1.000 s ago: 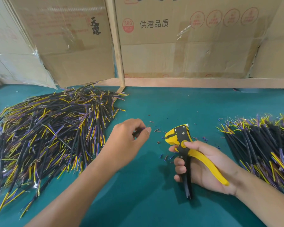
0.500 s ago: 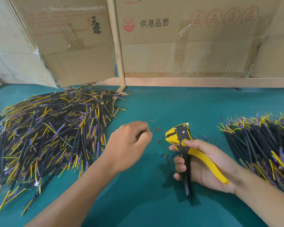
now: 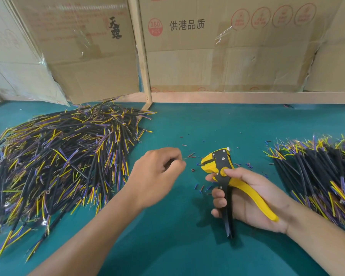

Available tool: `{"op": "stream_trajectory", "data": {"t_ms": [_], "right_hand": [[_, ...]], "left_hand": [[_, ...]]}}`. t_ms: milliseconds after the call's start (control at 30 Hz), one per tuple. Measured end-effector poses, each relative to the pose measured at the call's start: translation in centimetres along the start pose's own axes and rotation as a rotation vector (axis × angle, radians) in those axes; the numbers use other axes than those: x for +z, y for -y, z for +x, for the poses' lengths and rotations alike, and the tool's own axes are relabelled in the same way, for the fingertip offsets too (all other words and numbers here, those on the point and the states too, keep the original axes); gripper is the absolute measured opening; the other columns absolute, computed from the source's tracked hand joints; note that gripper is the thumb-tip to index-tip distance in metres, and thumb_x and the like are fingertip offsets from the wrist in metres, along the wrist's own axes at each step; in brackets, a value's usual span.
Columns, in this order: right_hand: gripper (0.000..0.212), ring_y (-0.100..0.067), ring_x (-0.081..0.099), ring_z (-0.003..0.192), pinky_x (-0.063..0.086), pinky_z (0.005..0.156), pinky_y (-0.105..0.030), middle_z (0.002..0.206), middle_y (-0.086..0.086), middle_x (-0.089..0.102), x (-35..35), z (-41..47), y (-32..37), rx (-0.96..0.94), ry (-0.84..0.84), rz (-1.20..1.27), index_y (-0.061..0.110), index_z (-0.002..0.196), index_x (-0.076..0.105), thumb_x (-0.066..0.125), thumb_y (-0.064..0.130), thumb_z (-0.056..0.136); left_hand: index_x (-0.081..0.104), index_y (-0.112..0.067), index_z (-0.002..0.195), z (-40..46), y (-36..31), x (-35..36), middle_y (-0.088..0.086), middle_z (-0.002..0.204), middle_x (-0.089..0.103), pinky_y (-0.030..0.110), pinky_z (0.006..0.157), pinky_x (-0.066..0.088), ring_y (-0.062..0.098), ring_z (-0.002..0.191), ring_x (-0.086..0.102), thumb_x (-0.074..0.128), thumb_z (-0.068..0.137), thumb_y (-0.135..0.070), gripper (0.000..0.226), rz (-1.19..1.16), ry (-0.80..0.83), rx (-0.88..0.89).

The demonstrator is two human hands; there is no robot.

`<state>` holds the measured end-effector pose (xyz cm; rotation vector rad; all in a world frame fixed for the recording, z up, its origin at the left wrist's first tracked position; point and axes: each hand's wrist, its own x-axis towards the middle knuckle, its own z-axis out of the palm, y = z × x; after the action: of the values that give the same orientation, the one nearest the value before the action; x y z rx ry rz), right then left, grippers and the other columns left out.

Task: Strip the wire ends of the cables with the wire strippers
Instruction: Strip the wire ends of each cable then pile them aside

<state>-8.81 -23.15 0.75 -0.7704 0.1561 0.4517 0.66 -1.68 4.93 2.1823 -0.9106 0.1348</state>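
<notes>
My right hand (image 3: 253, 198) grips the yellow and black wire strippers (image 3: 219, 162) by their handles, jaws pointing left and up, low over the teal table (image 3: 177, 246). My left hand (image 3: 155, 176) is curled just left of the jaws, a short gap away. It pinches a thin wire (image 3: 184, 158) whose tip pokes out past the fingertips; the rest is hidden in the fist. A large pile of black cables with yellow, blue and purple ends (image 3: 58, 156) lies on the left. A second pile of cables (image 3: 323, 176) lies on the right.
Small cut bits of insulation (image 3: 199, 188) are scattered around the strippers. Cardboard boxes (image 3: 227, 56) stand along the back behind a wooden post (image 3: 141, 56) and a wooden rail (image 3: 247, 97).
My left hand's fingers have curled tighter around what they pinch, and the hand has turned slightly. The right hand and the strippers have barely moved.
</notes>
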Motion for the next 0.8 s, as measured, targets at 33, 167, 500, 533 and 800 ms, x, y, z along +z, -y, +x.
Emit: {"op": "stream_trajectory", "data": {"t_ms": [33,167,500,533,800], "right_hand": [[0.042,-0.028,0.048,0.067,0.052,0.080,-0.051,0.080,-0.015,0.046,0.00,-0.01,0.01,0.000,-0.002,0.002,0.006,0.118,0.060,0.072,0.028,0.084],[0.040,-0.027,0.049,0.067,0.051,0.081,-0.052,0.081,-0.014,0.046,-0.02,-0.04,0.07,0.003,0.005,0.003,0.006,0.116,0.061,0.072,0.029,0.084],[0.040,-0.029,0.050,0.067,0.051,0.081,-0.054,0.081,-0.015,0.048,-0.48,0.17,-0.05,-0.002,0.021,0.007,0.006,0.117,0.062,0.073,0.028,0.086],[0.040,-0.029,0.050,0.067,0.051,0.082,-0.054,0.081,-0.015,0.048,-0.52,0.20,-0.07,-0.004,0.024,0.004,0.006,0.117,0.063,0.073,0.028,0.086],[0.039,-0.030,0.052,0.069,0.050,0.079,-0.051,0.081,-0.015,0.051,-0.17,0.16,-0.71,-0.067,0.096,-0.052,0.009,0.121,0.063,0.073,0.024,0.086]], "left_hand": [[0.037,-0.022,0.065,-0.02,-0.01,-0.04,-0.005,0.060,0.032,0.033,0.058,0.026,0.017,0.062,0.029,0.038,0.080,-0.045,0.027,-0.042,0.004,-0.003],[0.034,-0.011,0.070,-0.11,0.12,-0.19,0.010,0.069,0.032,0.039,0.061,0.027,0.030,0.069,0.031,0.032,0.080,-0.051,0.041,-0.084,0.028,0.014],[0.032,-0.012,0.064,-0.11,-0.30,-0.35,0.010,0.066,0.028,0.038,0.060,0.021,0.023,0.065,0.023,0.039,0.071,-0.046,0.036,-0.200,0.017,-0.019],[0.031,-0.012,0.063,-0.15,-0.32,-0.36,0.010,0.065,0.027,0.038,0.060,0.021,0.026,0.066,0.023,0.039,0.070,-0.045,0.035,-0.212,0.007,-0.020],[0.034,-0.012,0.063,-0.23,-0.50,-0.17,0.014,0.066,0.028,0.030,0.055,0.021,0.027,0.066,0.023,0.039,0.068,-0.043,0.032,-0.273,-0.002,-0.006]]}}
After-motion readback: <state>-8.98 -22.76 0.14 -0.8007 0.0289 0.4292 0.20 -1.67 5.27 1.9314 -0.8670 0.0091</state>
